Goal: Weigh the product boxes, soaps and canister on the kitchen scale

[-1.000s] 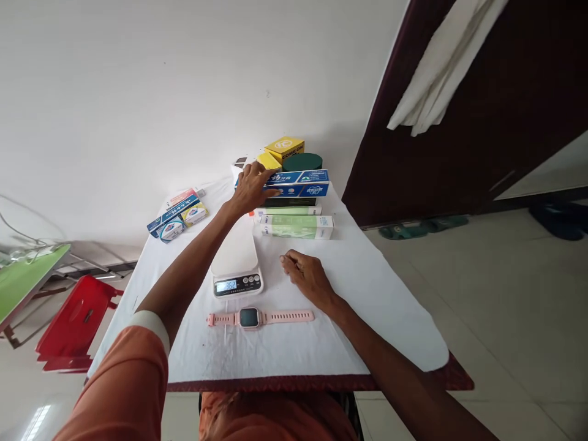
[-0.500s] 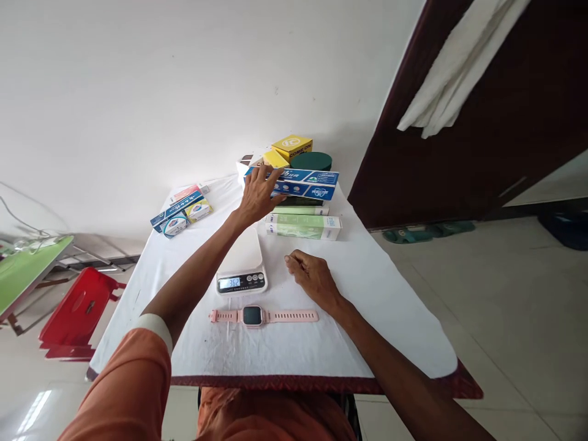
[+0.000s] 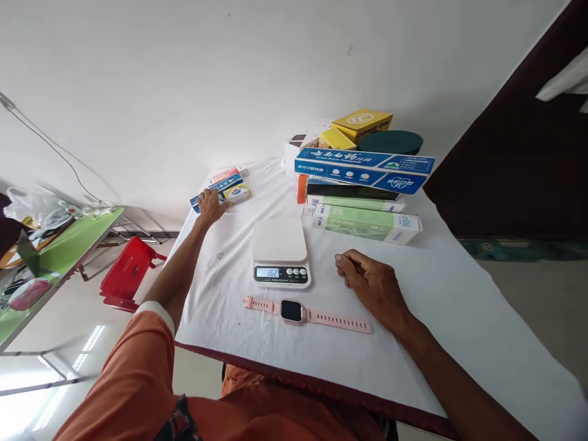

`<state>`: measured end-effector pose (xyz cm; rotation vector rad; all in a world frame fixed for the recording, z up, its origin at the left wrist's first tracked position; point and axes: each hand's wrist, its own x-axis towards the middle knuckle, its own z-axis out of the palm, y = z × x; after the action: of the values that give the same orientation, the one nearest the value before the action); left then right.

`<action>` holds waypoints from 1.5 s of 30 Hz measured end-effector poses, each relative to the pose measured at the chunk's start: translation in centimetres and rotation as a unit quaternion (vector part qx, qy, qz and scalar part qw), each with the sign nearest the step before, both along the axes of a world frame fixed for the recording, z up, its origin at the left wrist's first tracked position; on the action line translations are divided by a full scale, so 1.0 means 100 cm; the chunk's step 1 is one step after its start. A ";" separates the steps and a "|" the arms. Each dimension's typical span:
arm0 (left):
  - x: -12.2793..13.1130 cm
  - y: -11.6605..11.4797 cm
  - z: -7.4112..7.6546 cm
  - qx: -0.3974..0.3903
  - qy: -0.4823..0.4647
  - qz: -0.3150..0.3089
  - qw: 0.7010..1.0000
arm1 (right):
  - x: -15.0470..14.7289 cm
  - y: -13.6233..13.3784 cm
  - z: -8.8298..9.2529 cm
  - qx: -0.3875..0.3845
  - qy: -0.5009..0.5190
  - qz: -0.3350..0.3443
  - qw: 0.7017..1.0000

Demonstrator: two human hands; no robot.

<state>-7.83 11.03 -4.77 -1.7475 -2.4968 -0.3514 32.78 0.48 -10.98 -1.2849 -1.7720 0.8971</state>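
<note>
At the far left of the table, my left hand [image 3: 212, 207] is closed over a small box that it mostly hides, its thumb out to the right. Around it lie a blue toothpaste box [image 3: 226, 182], a small yellow-and-white box [image 3: 237, 193] and a pinkish box [image 3: 235, 174]. My right hand [image 3: 373, 283] rests loosely curled on the cloth, with nothing visible in it. Between the hands stands a white digital scale [image 3: 278, 242], its plate bare and its display reading 362. In front of the scale, a pink-strapped smartwatch [image 3: 292, 311] lies stretched out flat.
A long blue toothpaste box [image 3: 362, 170] lies on the stack at the back right, behind green-and-white boxes [image 3: 361, 222]. A yellow box [image 3: 362, 122] and a dark green round lid [image 3: 390, 142] stand behind. Left of the table are a red chair [image 3: 131, 269] and a green table [image 3: 73, 251].
My left hand has left the long blue toothpaste box, which stays on the stack, and moved left to the small boxes. The view has swung left. My right hand stays curled in place.
</note>
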 end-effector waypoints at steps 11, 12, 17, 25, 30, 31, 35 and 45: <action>-0.023 -0.018 -0.001 -0.062 -0.061 0.026 0.996 | -0.003 -0.002 0.006 -0.012 -0.014 -0.016 1.000; -0.021 -0.022 0.004 -0.049 -0.068 0.024 0.996 | -0.003 -0.002 0.006 -0.015 -0.012 -0.016 1.000; 0.012 -0.052 0.030 0.032 -0.087 -0.080 0.993 | -0.004 -0.001 0.005 -0.015 -0.003 -0.008 1.000; 0.112 -0.083 0.030 -0.055 -0.097 -0.344 0.932 | -0.003 -0.001 0.004 -0.008 0.024 -0.012 1.000; 0.131 -0.086 0.023 -0.078 -0.055 -0.360 0.928 | -0.002 0.001 0.003 0.000 0.020 -0.004 1.000; 0.130 -0.086 0.024 -0.076 -0.053 -0.363 0.927 | -0.002 0.001 0.003 0.003 0.019 -0.004 1.000; 0.116 -0.087 0.035 -0.013 -0.101 -0.370 0.923 | -0.001 0.001 0.002 0.004 0.019 -0.002 1.000; 0.105 -0.095 0.033 0.059 -0.155 -0.341 0.925 | -0.001 -0.004 0.011 -0.016 0.056 0.020 0.998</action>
<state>2.65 1.57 -1.43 -2.6282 -1.8700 -0.8543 32.71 0.04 -9.84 -1.1983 -1.7067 1.0036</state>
